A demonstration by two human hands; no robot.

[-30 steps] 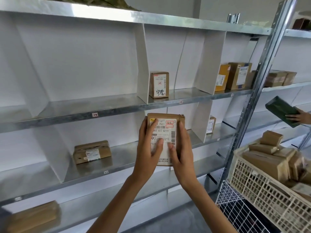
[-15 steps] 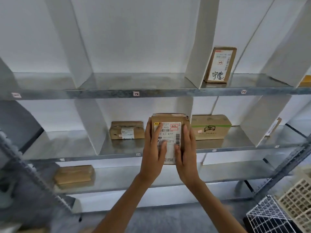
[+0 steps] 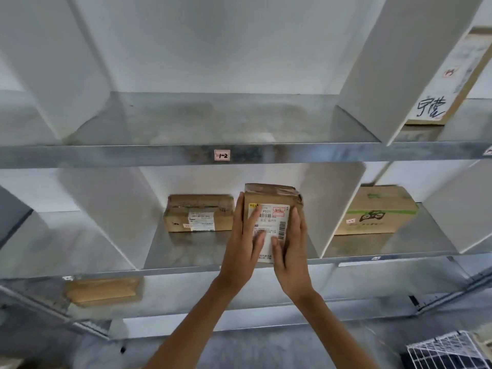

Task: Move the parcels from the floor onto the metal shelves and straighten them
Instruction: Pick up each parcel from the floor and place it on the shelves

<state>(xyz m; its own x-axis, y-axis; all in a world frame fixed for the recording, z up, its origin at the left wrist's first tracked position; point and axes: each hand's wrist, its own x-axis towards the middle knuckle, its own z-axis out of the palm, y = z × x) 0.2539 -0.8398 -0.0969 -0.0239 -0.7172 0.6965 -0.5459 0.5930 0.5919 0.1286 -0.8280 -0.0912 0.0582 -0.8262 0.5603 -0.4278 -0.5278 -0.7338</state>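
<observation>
- Head view: the middle metal shelf (image 3: 186, 249) is big and shiny.
- The parcel (image 3: 271, 195) stands upright at its front edge. It looks stiff and light, so hold its two sides.
- Left hand (image 3: 243, 251) and right hand (image 3: 292, 249) grip those sides.

Five parcels: the held parcel (image 3: 271, 198) gripped by both hands, a taped parcel (image 3: 198, 213) just left of the left hand (image 3: 242, 251), a green-printed parcel (image 3: 375, 211) right of the right hand (image 3: 291, 251), a handwritten parcel (image 3: 447, 83) up and right of the hands, and a low parcel (image 3: 102, 290) below and left of them.

Two hands.

Three shelves: top shelf (image 3: 159, 155) above the hands, middle shelf (image 3: 181, 251) at hand level, bottom shelf (image 3: 165, 291) beneath.

Five dividers: two upper dividers (image 3: 394, 62) above the hands, three middle dividers (image 3: 330, 206) at hand level.

One wire basket (image 3: 450, 351), below and right of the hands.
</observation>
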